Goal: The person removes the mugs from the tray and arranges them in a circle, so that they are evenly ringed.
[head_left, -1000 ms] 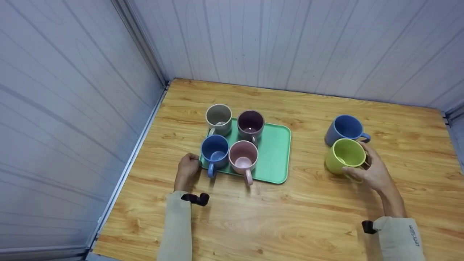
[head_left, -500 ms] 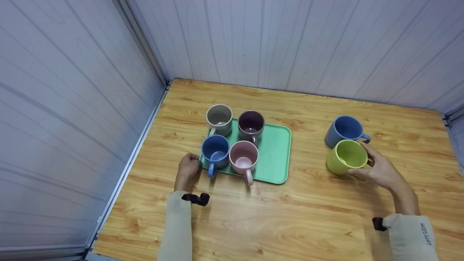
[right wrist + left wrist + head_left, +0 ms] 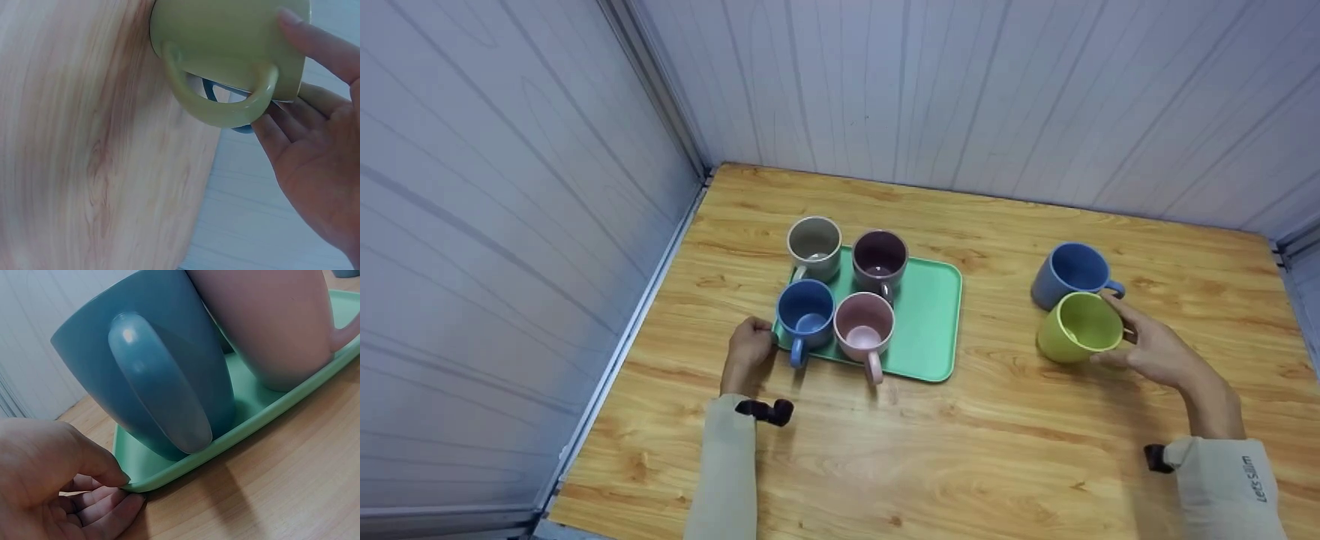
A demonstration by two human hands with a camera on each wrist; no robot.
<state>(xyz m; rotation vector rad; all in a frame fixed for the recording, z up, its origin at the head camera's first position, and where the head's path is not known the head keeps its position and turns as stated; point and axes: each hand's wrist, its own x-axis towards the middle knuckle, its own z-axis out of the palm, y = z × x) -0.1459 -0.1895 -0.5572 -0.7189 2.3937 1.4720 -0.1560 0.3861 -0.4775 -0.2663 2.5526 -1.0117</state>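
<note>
My left hand (image 3: 751, 349) pinches the front left corner of a green tray (image 3: 928, 319); in the left wrist view the thumb lies on the rim with curled fingers below. A blue mug (image 3: 152, 365) stands at that corner, beside a pink mug (image 3: 864, 326). Behind them are a grey mug (image 3: 814, 251) and a dark purple mug (image 3: 879, 259). At the right, my right hand (image 3: 1159, 352) grips a yellow-green mug (image 3: 1065, 339) near its rim, thumb on one side and fingers on the other. Its handle (image 3: 219, 109) stays outside the grip. Whether its base touches the table cannot be told.
Another blue mug (image 3: 1054, 281) stands right behind the yellow-green one, handle to the right. The wooden table (image 3: 885, 457) meets a pale panel wall (image 3: 945, 97) at the back and another panel wall (image 3: 510, 247) on the left.
The yellow-green mug has shifted slightly right and toward me in my right hand, and that forearm has swung to the right. My left hand, the tray and its mugs have stayed put.
</note>
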